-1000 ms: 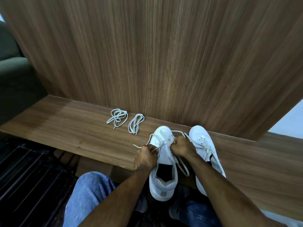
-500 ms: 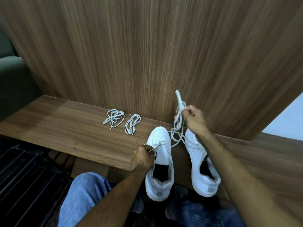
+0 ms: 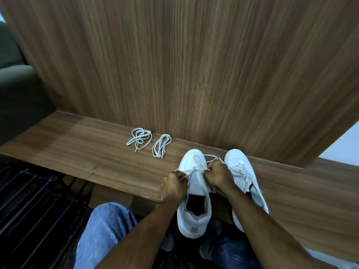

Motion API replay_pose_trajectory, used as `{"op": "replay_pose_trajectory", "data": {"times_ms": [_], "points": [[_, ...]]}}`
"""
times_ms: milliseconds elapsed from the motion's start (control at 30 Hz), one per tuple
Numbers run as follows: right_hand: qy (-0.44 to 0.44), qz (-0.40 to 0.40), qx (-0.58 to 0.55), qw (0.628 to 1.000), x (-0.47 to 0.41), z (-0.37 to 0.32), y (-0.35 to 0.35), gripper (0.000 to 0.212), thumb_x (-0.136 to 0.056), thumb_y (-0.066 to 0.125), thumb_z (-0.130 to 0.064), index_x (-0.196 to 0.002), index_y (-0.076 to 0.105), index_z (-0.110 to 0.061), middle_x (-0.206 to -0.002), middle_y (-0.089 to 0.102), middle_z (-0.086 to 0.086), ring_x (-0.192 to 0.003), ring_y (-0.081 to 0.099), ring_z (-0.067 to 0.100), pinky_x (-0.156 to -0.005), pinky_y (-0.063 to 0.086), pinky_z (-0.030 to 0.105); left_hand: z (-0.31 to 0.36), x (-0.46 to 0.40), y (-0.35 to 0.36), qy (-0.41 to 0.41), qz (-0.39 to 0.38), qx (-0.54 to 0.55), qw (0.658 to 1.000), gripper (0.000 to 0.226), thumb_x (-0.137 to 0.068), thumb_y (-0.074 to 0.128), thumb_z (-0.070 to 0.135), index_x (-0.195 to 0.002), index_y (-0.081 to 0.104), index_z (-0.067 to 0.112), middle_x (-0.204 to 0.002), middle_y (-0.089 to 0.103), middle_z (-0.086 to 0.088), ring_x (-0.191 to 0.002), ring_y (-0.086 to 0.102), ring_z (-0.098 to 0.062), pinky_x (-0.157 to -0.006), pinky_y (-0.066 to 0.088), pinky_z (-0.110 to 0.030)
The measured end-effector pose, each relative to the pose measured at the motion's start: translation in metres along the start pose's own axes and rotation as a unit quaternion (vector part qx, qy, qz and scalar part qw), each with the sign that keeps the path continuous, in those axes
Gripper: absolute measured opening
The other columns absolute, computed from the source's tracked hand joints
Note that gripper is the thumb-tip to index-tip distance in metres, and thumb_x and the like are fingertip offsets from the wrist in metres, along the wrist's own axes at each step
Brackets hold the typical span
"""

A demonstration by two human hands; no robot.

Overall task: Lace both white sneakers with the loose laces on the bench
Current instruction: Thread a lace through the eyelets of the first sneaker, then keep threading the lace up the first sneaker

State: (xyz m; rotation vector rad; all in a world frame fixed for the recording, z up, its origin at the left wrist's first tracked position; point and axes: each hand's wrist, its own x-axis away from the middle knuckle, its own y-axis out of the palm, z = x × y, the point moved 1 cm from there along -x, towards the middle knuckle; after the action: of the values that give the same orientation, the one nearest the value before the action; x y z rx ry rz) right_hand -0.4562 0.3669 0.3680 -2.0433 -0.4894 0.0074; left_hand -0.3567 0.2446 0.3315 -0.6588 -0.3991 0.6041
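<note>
White lace ends are pinched by the left hand and right hand at the left white leather sneaker's lowest eyelets on the wooden desk; lacing there has barely begun.

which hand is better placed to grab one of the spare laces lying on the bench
Left. The left hand sits on the side nearer the two spare laces; the right hand would have to cross over the shoe and the left arm.
</note>
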Motion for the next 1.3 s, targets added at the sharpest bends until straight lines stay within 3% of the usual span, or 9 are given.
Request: {"op": "replay_pose_trajectory", "data": {"times_ms": [167, 267, 400, 533, 733, 833, 1000, 1167, 1300], "points": [[0.005, -0.036, 0.019, 0.999, -0.002, -0.005, -0.002, 0.018, -0.083, 0.051, -0.026, -0.067, 0.058, -0.020, -0.078, 0.062, 0.002, -0.077, 0.061, 0.027, -0.064, 0.042, 0.029, 0.000, 0.001, -0.001, -0.005, -0.003, 0.005, 1.000, 0.019, -0.085, 0.057, 0.030, -0.098, 0.071, 0.030, -0.101, 0.071, -0.010, -0.098, 0.064, -0.035, -0.079, 0.051, -0.035], [0.024, -0.016, -0.156, 0.987, -0.001, -0.006, -0.014, 0.018, -0.089, 0.052, -0.023, -0.078, 0.065, -0.016, -0.076, 0.065, 0.004, -0.069, 0.060, 0.022, -0.066, 0.047, 0.033, 0.000, 0.000, 0.000, -0.007, 0.000, 0.008, 1.000, 0.020, -0.084, 0.057, 0.030, -0.099, 0.071, 0.031, -0.102, 0.071, -0.010, -0.099, 0.063, -0.035, -0.081, 0.052, -0.036], [0.010, 0.041, -0.409, 0.911, 0.005, -0.008, -0.060, 0.016, -0.095, 0.055, -0.013, -0.083, 0.066, -0.015, -0.072, 0.063, 0.008, -0.060, 0.057, 0.019, -0.055, 0.048, 0.031, 0.003, 0.000, -0.001, -0.008, 0.001, -0.005, 1.000, 0.019, -0.085, 0.058, 0.032, -0.098, 0.072, 0.031, -0.103, 0.071, -0.009, -0.099, 0.064, -0.034, -0.082, 0.053, -0.035], [-0.029, 0.045, -0.344, 0.937, 0.008, 0.000, -0.101, 0.022, -0.094, 0.058, -0.012, -0.072, 0.061, -0.012, -0.065, 0.059, 0.007, -0.055, 0.054, 0.018, -0.050, 0.045, 0.027, 0.017, -0.002, -0.004, -0.012, -0.011, 0.022, 1.000, 0.021, -0.083, 0.062, 0.032, -0.103, 0.069, 0.029, -0.107, 0.069, -0.007, -0.103, 0.063, -0.033, -0.084, 0.051, -0.032], [-0.091, 0.003, -0.280, 0.956, 0.042, 0.017, -0.142, 0.019, -0.093, 0.060, -0.008, -0.073, 0.061, -0.010, -0.066, 0.063, 0.006, -0.056, 0.054, 0.014, -0.055, 0.042, 0.027, 0.098, 0.021, -0.001, 0.309, -0.036, 0.114, 0.943, 0.110, -0.061, 0.074, 0.064, -0.150, 0.021, 0.029, -0.152, 0.027, -0.001, -0.138, 0.030, -0.012, -0.105, 0.035, -0.032], [-0.117, -0.011, -0.193, 0.974, 0.068, 0.029, -0.170, 0.025, -0.092, 0.061, -0.008, -0.068, 0.057, -0.010, -0.061, 0.054, 0.000, -0.048, 0.042, 0.000, -0.047, 0.033, 0.016, 0.151, 0.039, 0.006, 0.422, -0.102, 0.107, 0.895, 0.123, -0.055, 0.077, 0.065, -0.152, 0.007, 0.036, -0.156, 0.021, 0.004, -0.144, 0.021, -0.007, -0.112, 0.026, -0.029], [-0.073, 0.116, -0.245, 0.960, 0.108, 0.080, -0.216, 0.025, -0.092, 0.063, -0.012, -0.067, 0.059, -0.010, -0.060, 0.053, 0.001, -0.052, 0.043, 0.006, -0.049, 0.033, 0.022, 0.213, 0.078, 0.047, 0.415, -0.276, 0.237, 0.834, 0.067, -0.067, 0.086, 0.027, -0.125, 0.053, 0.021, -0.113, 0.066, 0.006, -0.106, 0.061, -0.003, -0.096, 0.046, -0.024], [0.022, 0.250, -0.360, 0.899, 0.149, 0.144, -0.235, 0.028, -0.089, 0.066, -0.014, -0.063, 0.059, -0.010, -0.059, 0.054, 0.005, -0.056, 0.049, 0.017, -0.059, 0.045, 0.035, 0.273, 0.143, 0.096, 0.343, -0.372, 0.264, 0.821, 0.032, -0.081, 0.065, -0.012, -0.107, 0.054, 0.002, -0.084, 0.063, -0.002, -0.068, 0.061, 0.002, -0.068, 0.052, -0.019], [0.097, 0.304, -0.419, 0.850, 0.189, 0.197, -0.232, 0.018, -0.089, 0.066, -0.011, -0.073, 0.064, -0.003, -0.069, 0.059, 0.013, -0.064, 0.054, 0.022, -0.067, 0.052, 0.043, 0.292, 0.191, 0.142, 0.310, -0.410, 0.166, 0.841, 0.015, -0.082, 0.055, -0.009, -0.086, 0.062, 0.004, -0.071, 0.063, -0.008, -0.061, 0.062, -0.012, -0.064, 0.056, -0.034]]}}
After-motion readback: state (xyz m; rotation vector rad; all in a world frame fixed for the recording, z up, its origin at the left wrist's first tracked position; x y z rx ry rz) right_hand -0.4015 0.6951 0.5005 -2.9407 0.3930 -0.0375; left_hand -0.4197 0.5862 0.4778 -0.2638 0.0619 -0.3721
